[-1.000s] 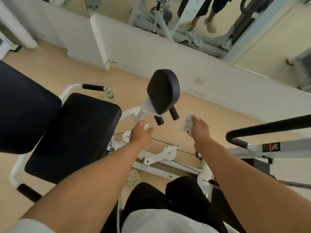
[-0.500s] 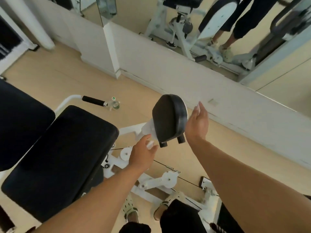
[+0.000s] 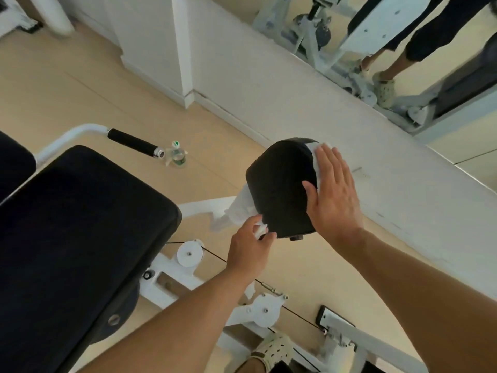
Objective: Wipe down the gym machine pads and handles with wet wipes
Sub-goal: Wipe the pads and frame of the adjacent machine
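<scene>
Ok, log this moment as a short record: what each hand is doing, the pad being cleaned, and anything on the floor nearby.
right hand: flat, fingers straight, pressing a white wipe against the side of the round black pad
left hand: pinching a second crumpled wipe at the pad's lower edge
seat pad: large, black, untouched
floor: small bottle beside the black handle

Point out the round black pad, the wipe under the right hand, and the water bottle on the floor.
round black pad [image 3: 279, 189], head view, centre of its face
wipe [image 3: 314, 157], head view, edge showing beside the fingers
water bottle [image 3: 178, 155], head view, its body
</scene>
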Demonstrator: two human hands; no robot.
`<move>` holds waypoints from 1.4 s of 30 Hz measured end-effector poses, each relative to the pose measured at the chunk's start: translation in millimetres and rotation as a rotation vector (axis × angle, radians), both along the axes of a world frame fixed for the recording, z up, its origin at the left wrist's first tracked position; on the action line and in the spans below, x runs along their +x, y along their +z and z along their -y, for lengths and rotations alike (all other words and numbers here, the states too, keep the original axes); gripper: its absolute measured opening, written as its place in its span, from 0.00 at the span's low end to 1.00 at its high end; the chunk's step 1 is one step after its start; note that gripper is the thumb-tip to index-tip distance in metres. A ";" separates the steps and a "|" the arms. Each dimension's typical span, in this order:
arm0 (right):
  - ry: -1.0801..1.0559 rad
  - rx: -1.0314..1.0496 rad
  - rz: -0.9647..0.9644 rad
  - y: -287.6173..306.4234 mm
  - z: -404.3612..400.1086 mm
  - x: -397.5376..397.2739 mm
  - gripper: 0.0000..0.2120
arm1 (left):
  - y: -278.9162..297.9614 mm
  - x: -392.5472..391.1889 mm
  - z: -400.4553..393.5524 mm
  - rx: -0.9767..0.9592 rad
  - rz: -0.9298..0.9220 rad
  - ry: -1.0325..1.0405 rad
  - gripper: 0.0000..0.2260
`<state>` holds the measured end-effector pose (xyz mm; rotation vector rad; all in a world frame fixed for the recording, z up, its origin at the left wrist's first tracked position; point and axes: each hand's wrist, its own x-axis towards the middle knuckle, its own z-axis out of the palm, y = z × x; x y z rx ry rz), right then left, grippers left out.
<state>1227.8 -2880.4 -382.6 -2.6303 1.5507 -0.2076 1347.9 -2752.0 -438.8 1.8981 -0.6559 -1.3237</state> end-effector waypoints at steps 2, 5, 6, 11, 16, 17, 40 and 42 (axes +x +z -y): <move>0.010 -0.029 -0.024 0.8 0.1 2.1 0.28 | -2.7 10.4 11.4 -0.060 0.042 0.038 0.19; 0.055 -0.075 -0.048 3.8 11.2 11.4 0.28 | 1.8 46.2 42.1 -0.206 0.159 0.103 0.16; 0.069 -0.096 -0.055 4.2 19.9 17.3 0.28 | 4.3 61.8 56.8 -0.246 0.212 0.110 0.15; 0.463 -0.297 -0.002 -3.1 65.1 34.6 0.26 | 23.3 117.7 121.9 -0.342 0.444 0.078 0.14; 0.660 -0.448 0.168 -11.4 89.1 44.8 0.25 | 49.2 120.1 154.7 -0.365 0.639 -0.107 0.12; 0.571 -0.468 0.227 -14.8 85.1 48.8 0.27 | 50.3 120.9 152.9 -0.354 0.682 -0.138 0.13; -0.642 0.869 1.393 -58.7 -72.6 119.7 0.33 | 87.6 81.1 161.2 -0.674 0.956 -0.454 0.12; -0.793 0.947 1.412 -53.9 -56.1 119.3 0.33 | 87.6 77.0 162.8 -0.672 0.976 -0.456 0.12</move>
